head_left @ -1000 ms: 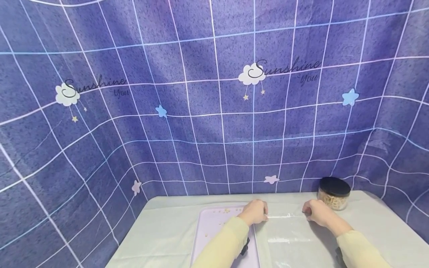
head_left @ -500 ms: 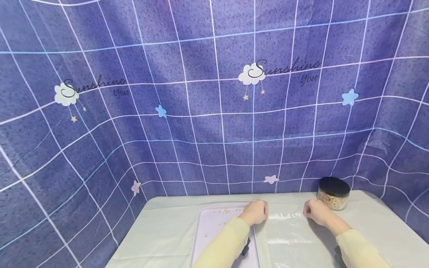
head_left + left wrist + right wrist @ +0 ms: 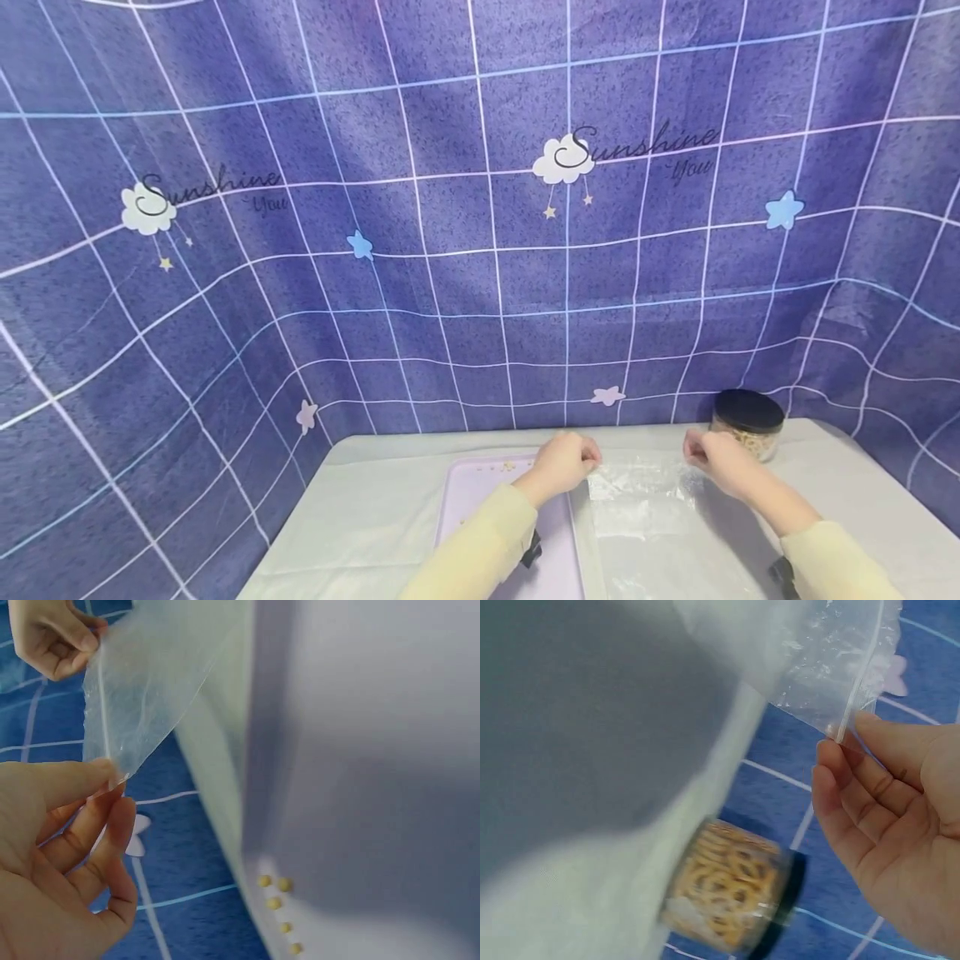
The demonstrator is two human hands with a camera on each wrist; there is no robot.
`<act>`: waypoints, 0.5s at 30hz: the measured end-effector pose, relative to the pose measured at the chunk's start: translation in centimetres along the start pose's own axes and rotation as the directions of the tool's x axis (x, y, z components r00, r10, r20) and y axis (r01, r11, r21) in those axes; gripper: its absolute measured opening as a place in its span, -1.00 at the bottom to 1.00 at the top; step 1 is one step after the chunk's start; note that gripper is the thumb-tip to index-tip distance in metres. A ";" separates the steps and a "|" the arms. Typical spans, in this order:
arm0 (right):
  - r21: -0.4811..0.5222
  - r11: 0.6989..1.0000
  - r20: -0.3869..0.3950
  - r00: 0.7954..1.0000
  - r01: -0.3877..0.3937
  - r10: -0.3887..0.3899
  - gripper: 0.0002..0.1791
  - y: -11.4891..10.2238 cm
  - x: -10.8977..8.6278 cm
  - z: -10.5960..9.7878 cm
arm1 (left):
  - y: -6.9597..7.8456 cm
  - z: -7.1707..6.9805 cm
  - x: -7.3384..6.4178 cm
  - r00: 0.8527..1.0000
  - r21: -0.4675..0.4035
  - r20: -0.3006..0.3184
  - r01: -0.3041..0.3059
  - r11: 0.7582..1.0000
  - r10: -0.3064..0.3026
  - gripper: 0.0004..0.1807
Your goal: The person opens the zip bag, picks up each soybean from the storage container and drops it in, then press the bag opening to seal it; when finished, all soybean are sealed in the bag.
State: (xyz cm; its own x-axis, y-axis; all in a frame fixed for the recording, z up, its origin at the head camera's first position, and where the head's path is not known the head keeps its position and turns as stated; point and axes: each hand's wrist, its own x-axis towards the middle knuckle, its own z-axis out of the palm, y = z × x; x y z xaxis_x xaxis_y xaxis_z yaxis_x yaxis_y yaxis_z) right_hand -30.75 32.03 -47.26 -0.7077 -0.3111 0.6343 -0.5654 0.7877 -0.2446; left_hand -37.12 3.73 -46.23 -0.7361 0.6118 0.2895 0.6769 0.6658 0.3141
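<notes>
A clear zip-lock bag (image 3: 637, 492) stretches between my two hands, its zip end at the far side. In the left wrist view, my left hand (image 3: 67, 855) pinches one corner of the bag (image 3: 142, 690) between thumb and fingers, right at the zip strip. My right hand (image 3: 900, 802) pinches the opposite corner beside the end of the zip, as the right wrist view shows. From the head view, the left hand (image 3: 562, 462) hangs over the right edge of the lilac tray (image 3: 450, 508), and the right hand (image 3: 723, 458) is just in front of the jar.
A clear jar (image 3: 727, 889) of ring-shaped snacks with a black lid (image 3: 747, 411) stands at the back right of the table. Several small yellow pieces (image 3: 285, 885) lie on the tray. A blue-purple grid curtain (image 3: 450, 208) rises behind the pale tablecloth (image 3: 360, 500).
Both hands have risen slightly from the table with the zip end of the bag between them. The right hand has shifted a little to the right, and the head view has tilted slightly.
</notes>
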 end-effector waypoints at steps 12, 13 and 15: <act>-0.094 0.994 -0.100 0.993 0.055 -0.064 -0.54 -3.1 -0.2 -3.3 | 2.1 -3.3 -3.5 0.983 -0.051 -0.136 -0.134 0.990 0.126 -0.93; -0.094 0.994 -0.108 0.992 0.063 -0.073 -0.54 -3.3 -0.3 -3.5 | 2.3 -3.5 -3.8 0.982 -0.052 -0.141 -0.135 0.990 0.126 -0.93; -0.097 0.993 -0.114 0.990 0.066 -0.077 -0.54 -3.8 -0.5 -3.8 | 2.7 -3.9 -4.3 0.980 -0.060 -0.148 -0.140 0.988 0.130 -0.92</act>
State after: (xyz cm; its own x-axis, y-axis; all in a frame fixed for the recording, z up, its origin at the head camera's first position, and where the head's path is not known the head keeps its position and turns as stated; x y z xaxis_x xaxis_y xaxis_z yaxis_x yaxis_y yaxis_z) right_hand -26.66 31.25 -43.89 -0.6091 -0.3077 0.7310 -0.5669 0.8135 -0.1299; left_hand -32.16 1.25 -43.12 -0.6337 0.6233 0.4582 0.7720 0.5465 0.3244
